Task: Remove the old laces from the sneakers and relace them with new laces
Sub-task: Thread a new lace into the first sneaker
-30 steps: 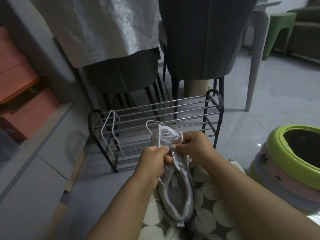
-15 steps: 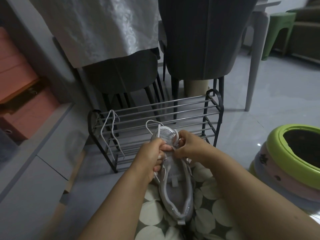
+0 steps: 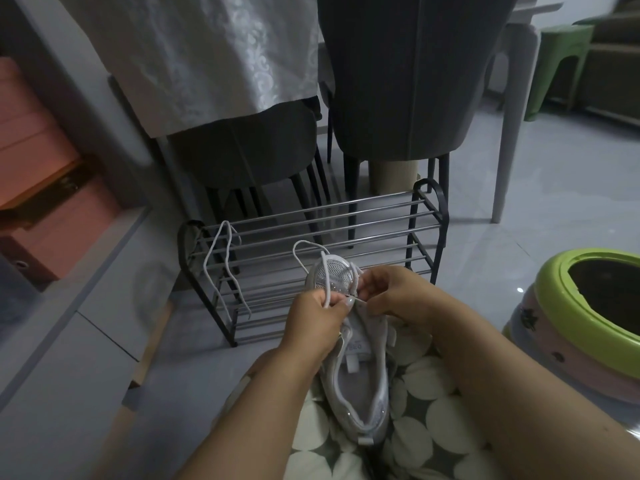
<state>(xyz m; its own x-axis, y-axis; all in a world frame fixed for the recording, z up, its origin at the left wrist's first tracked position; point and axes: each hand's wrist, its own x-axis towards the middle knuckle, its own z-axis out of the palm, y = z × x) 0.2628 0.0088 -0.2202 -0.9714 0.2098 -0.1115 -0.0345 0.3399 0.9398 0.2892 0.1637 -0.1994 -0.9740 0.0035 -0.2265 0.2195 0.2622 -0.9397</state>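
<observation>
A white sneaker [image 3: 360, 382] lies on my lap, toe pointing away from me, its opening facing up. My left hand [image 3: 317, 323] pinches a white lace [image 3: 304, 251] near the toe end; the lace loops up over the toe cap. My right hand [image 3: 388, 292] pinches the lace tip at the eyelets on the right side of the toe. Another white lace [image 3: 225, 265] hangs over the left end of the shoe rack. The eyelets under my fingers are hidden.
A low black metal shoe rack [image 3: 426, 209] stands on the floor just beyond the sneaker. Dark chairs [image 3: 408, 84] and a table with a white cloth [image 3: 207, 53] are behind it. A green-rimmed round tub [image 3: 554, 292] sits at right, a grey cabinet [image 3: 69, 341] at left.
Both hands stayed at the toe end of the sneaker. The fingers shifted slightly and the sneaker tilted a little on my lap.
</observation>
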